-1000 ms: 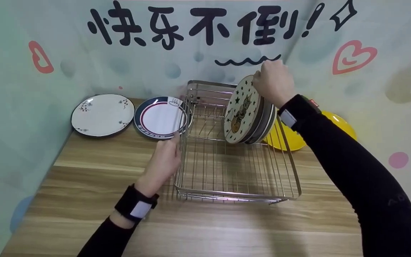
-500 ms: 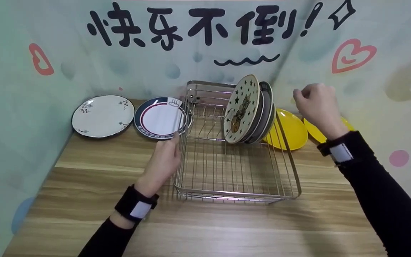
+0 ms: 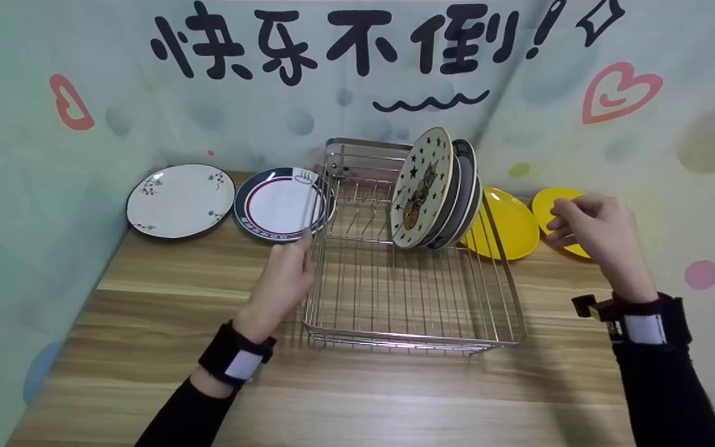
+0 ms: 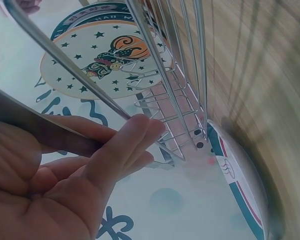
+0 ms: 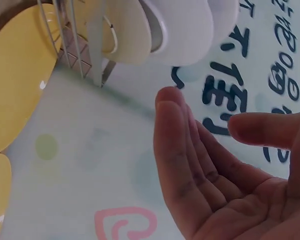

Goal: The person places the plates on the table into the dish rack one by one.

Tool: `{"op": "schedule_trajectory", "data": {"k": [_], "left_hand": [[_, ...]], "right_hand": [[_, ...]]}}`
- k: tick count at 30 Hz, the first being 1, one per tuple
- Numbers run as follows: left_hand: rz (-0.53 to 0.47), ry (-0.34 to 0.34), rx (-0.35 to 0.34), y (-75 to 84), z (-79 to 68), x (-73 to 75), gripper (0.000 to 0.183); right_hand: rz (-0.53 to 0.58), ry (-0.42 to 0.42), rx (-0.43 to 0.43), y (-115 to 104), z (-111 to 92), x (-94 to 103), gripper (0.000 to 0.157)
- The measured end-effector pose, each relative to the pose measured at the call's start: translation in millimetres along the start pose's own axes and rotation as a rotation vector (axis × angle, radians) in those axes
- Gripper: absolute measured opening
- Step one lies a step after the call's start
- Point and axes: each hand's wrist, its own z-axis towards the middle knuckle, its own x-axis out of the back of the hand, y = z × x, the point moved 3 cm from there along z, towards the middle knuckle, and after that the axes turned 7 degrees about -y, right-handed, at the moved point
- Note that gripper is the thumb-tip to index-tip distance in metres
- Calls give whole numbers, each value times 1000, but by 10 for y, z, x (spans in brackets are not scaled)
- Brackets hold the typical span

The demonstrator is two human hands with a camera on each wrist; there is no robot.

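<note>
Wire rack [image 3: 395, 337] — gripped by left-hand fingers [image 4: 118, 147].

One rack [image 3: 413, 337], two yellow plates [image 3: 506, 225], at least five other plates [image 3: 422, 192]

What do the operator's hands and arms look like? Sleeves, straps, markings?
The left hand and right hand are ungloved. The left sleeve and right sleeve are black. The left wrist strap and right wrist strap are black, each with a pale rectangular patch; a small black piece juts from the right one. No cables visible.
</note>
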Motion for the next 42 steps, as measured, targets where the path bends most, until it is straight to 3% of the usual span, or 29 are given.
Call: {"op": "schedule_trajectory", "data": {"k": [7,12,16,19,23,28,36,42], "left_hand": [[11,13,23,-9,-7,32,53],[30,10,5,3,4,27,52],[50,25,-23,24,5,26,54],[57,25,-25,28,1,31,56],[51,19,-8,11,-5,24,54],[56,29,-20,0,-2,11,53],[46,4,21,5,-10,10,54],[23,-2,34,21,-4,17,53]], "right_hand": [[355,-6,-46,239,-84,5,39],[522,11,-91,564,-14,60,31],[607,74,-185,886,68,190,20],[650,107,-263,1085,102,281,21],[692,137,-335,1279,128,343,20],[770,220,-415,1480,145,351,8],[866,394,-574,1706,164,375,75],[916,419,-733,1818,135,408,104]]}}
